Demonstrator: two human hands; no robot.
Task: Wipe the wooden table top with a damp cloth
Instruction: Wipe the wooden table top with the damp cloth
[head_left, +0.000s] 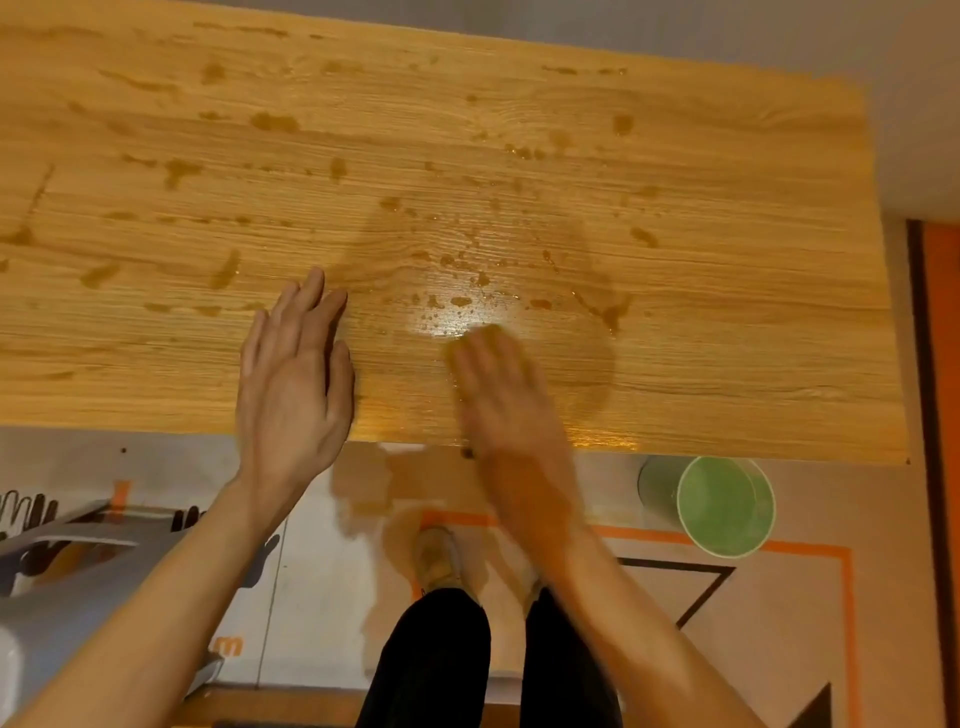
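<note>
over the wet table top (519, 130) both hands lie flat and open, the right hand (498, 395) blurred, left hand (293, 374) sharp.

Premises appear to be an informal indoor room, domestic or small-workspace in character; the exact type cannot be confirmed. Evidence: a wood-grain laminate table top (519, 130) carrying scattered wet droplets and smears, set against a plain pale wall (779, 31); a floor covered with printed sheeting (753, 623) bearing orange lines and black shapes; a green plastic bucket (724, 506) standing on that floor by the table edge; a grey plastic item (78, 587) at lower left, unidentified
</note>
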